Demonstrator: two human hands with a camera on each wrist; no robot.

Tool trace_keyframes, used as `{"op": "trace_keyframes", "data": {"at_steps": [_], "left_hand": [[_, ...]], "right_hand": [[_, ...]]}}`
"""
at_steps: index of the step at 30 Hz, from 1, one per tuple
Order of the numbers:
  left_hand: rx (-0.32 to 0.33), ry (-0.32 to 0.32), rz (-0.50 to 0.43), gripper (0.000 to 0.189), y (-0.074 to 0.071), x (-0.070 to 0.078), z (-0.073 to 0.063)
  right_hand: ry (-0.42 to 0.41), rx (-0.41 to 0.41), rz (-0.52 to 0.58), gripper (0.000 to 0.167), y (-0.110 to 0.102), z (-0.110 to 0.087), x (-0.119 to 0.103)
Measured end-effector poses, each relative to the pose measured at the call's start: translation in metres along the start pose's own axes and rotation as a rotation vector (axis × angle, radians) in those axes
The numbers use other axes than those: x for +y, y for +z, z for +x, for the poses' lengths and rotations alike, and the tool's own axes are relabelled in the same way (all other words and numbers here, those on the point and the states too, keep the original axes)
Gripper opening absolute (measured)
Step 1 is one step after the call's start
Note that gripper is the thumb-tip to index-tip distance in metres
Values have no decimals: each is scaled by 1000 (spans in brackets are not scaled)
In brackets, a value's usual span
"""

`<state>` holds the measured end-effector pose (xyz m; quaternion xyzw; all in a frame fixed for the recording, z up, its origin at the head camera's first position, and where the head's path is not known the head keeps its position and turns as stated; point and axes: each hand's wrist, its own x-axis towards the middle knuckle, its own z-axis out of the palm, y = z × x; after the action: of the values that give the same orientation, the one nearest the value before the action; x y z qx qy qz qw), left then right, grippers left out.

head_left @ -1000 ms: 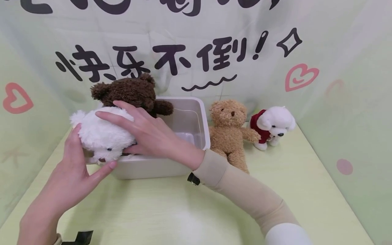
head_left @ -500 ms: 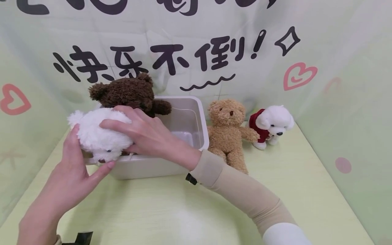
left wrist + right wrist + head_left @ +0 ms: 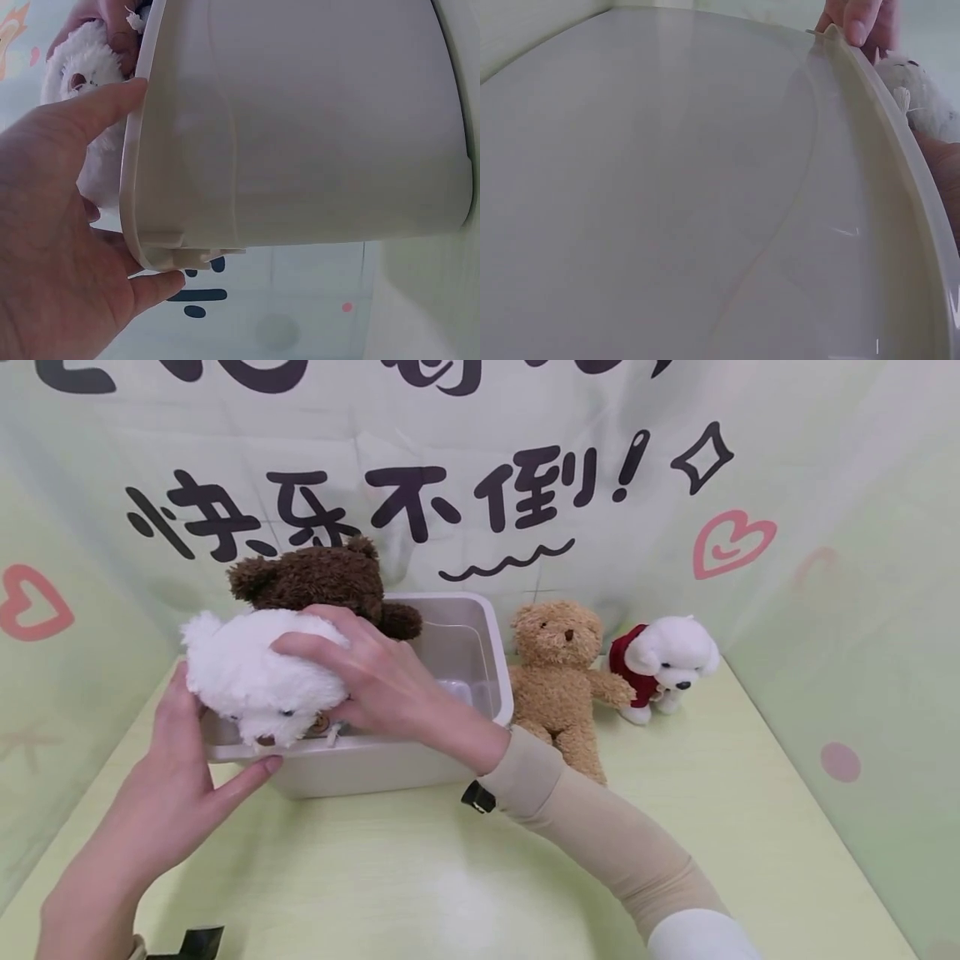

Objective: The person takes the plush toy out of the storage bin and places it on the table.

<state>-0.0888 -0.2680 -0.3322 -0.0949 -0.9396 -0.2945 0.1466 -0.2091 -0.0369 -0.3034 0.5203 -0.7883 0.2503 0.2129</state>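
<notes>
A white fluffy plush toy (image 3: pixel 255 660) with dark eyes and a brown nose sits at the front left of the pale plastic bin (image 3: pixel 367 772), its face over the front rim. My right hand (image 3: pixel 386 681) grips it from above and the right side. My left hand (image 3: pixel 168 785) holds the bin's left front corner; in the left wrist view its thumb lies on the rim and its other fingers pass round the corner. Behind the white toy, a dark brown teddy bear (image 3: pixel 318 581) pokes up out of the bin. The toy's lower body is hidden.
A light brown teddy bear (image 3: pixel 557 685) leans upright just right of the bin. Beside it stands a white plush dog (image 3: pixel 678 652) in a red garment. A printed backdrop (image 3: pixel 420 427) rises behind the table (image 3: pixel 420 877). The bin's right part shows bare floor.
The white toy has shifted right and slightly up, its face now turned more toward the viewer, with my right hand moving along. The brown bear moved slightly right. My left hand stays at the corner.
</notes>
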Motion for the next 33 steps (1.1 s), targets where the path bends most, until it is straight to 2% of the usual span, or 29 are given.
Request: {"op": "trace_keyframes", "data": {"at_steps": [6, 12, 21, 28, 33], "left_hand": [[-36, -22, 40, 121, -2, -2, 1], [-51, -11, 64, 114, -2, -4, 0], [-81, -55, 97, 110, 1, -7, -1], [-64, -22, 122, 103, 3, -9, -2], [-68, -25, 109, 101, 3, -8, -3]], "right_hand": [[-53, 73, 20, 60, -1, -6, 2], [-133, 204, 39, 50, -7, -10, 4], [-174, 339, 146, 58, -36, -13, 16], [-224, 522, 257, 62, -65, -13, 31], [-250, 562, 242, 62, -76, -15, 39]]}}
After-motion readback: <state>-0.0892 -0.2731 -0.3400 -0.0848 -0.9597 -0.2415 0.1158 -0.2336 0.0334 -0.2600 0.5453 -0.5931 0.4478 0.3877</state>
